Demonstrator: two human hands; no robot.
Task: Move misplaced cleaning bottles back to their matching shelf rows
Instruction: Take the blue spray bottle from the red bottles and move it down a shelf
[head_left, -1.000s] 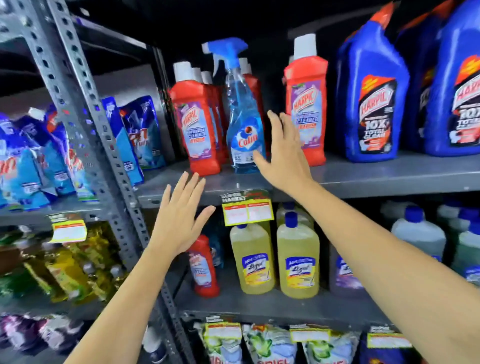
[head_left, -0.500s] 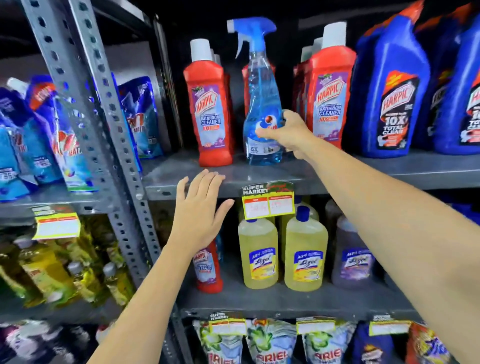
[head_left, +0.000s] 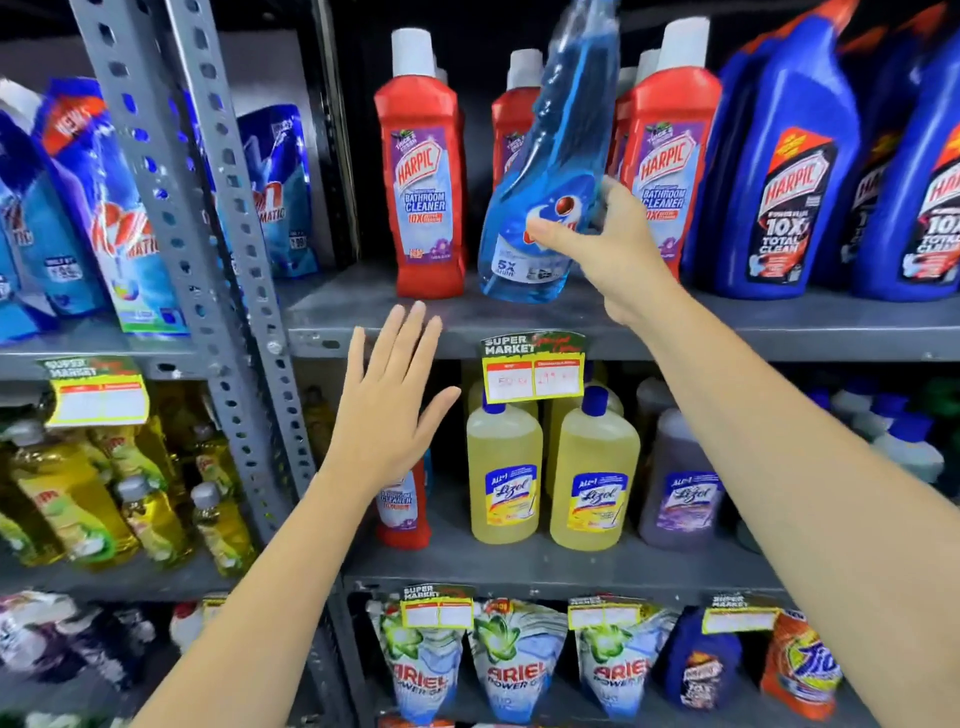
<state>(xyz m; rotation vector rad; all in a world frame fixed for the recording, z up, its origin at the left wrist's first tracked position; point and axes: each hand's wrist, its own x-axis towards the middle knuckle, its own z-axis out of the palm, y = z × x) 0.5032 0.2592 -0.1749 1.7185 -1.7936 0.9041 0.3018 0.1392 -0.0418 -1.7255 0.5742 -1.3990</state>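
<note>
My right hand (head_left: 608, 244) grips a clear blue glass-cleaner spray bottle (head_left: 550, 171) around its lower body. The bottle is lifted off the upper grey shelf (head_left: 727, 327) and tilted, its top out of frame. It hangs in front of a row of red Harpic bathroom cleaner bottles (head_left: 423, 171). My left hand (head_left: 389, 405) is open with fingers spread, held in front of the shelf edge and holding nothing. Behind it, on the lower shelf, a single red Harpic bottle (head_left: 402, 506) stands beside yellow Lizol bottles (head_left: 504, 473).
Big blue Harpic toilet cleaner bottles (head_left: 789, 171) fill the upper shelf's right side. A perforated grey steel upright (head_left: 208, 260) divides this bay from the left bay with blue pouches and yellow dish-soap bottles. Detergent pouches (head_left: 514, 660) fill the bottom row. Price tags (head_left: 532, 371) hang on the shelf edges.
My right hand reached the spray bottle, closed on it, and has now lifted and tilted it off the shelf. My left hand stayed open near the shelf edge.
</note>
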